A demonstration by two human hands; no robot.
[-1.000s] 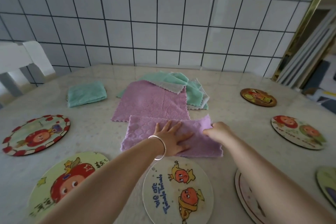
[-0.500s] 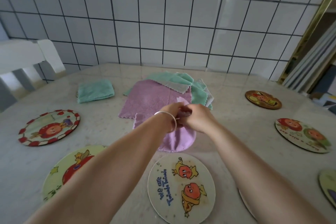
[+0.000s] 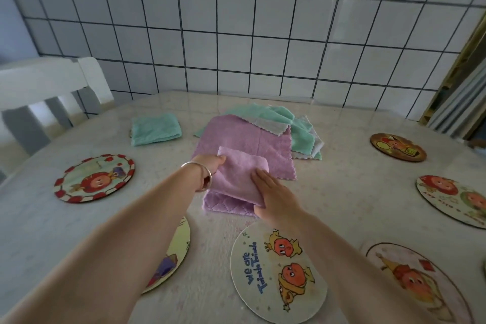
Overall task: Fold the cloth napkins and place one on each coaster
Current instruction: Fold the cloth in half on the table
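The pink napkin point(image 3: 238, 179) is being folded mid-tabletop, gripped seemingly by the left hand point(image 3: 210, 164), pressed by the flat right hand point(image 3: 273, 193); placement on the coaster point(image 3: 278, 273) at the near edge is called for next.

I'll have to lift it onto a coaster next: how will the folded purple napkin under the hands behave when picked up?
The folded purple napkin will probably be floppy: its layers already sag over one another. It looks like light, fuzzy cloth, so it should grip rather than slip. The fold may fall open unless the left hand and right hand pinch its edges.

White chair point(image 3: 50, 92) beside marble-look table point(image 3: 355, 166), tiled wall point(image 3: 236, 34) behind.
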